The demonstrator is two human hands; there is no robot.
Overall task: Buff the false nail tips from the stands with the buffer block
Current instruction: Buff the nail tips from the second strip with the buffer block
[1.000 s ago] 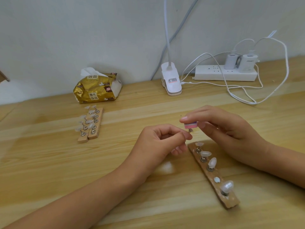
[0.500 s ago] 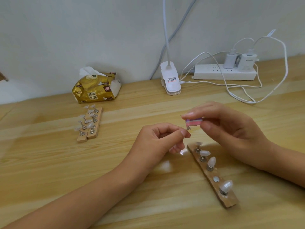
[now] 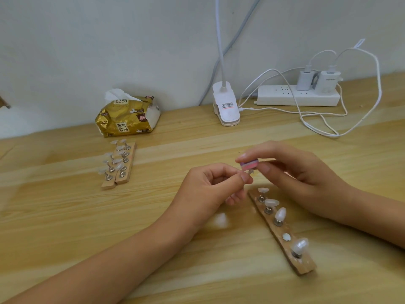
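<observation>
1. At ten o'clock from the hands, two wooden stands (image 3: 109, 185) lay side by side on the tabletop (image 3: 65, 216), carrying pale false nail tips on small metal posts. A gold tissue pack (image 3: 127, 116) sat at twelve o'clock from them.
2. The left hand (image 3: 210, 189) was curled, thumb and forefinger pinching one nail tip (image 3: 250, 172) clear of the tabletop; only a sliver of it showed.
3. The buffer block (image 3: 249, 165), small, pink with a purple layer, rested on that tip. The right hand (image 3: 295, 176) pinched the block between thumb and fingers.
4. At five o'clock from the hands lay a third stand (image 3: 305, 265), with four tips on posts and one bare metal disc.
5. The tip looked light, thin and probably slick, easy to flick away. Holding it low, by its post, would leave the top free. The block looked light and slightly soft, best gripped by its sides.
</observation>
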